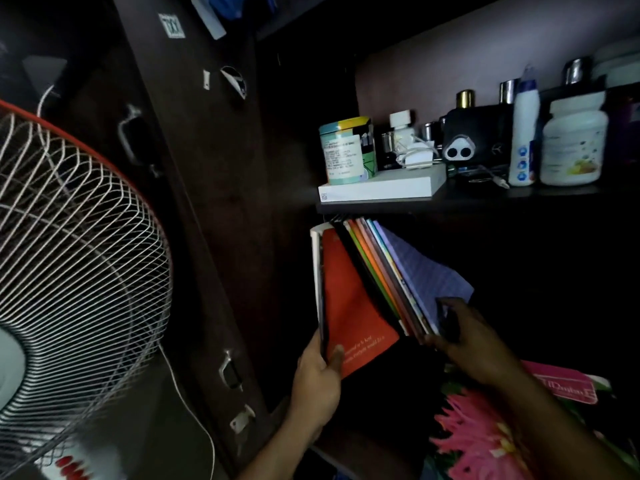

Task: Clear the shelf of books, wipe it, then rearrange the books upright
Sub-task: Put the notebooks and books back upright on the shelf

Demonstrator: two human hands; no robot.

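Note:
A row of books stands in the dark lower shelf compartment under the shelf board (485,199). An orange-red book (349,306) is at the left, next to a white book edge (315,268). Several thin books (384,271) with orange, green, brown and purple covers lean to the left beside it. My left hand (318,375) grips the bottom edge of the orange-red book, thumb on its cover. My right hand (464,337) holds the lower end of the leaning stack, fingers curled over the purple cover (426,271).
The upper shelf carries a white box (381,190), a tin (346,150), bottles, a white jar (573,143) and a black device (478,133). A standing fan (69,254) fills the left. A dark cabinet door (194,168) stands between. Floral cloth (478,431) lies below right.

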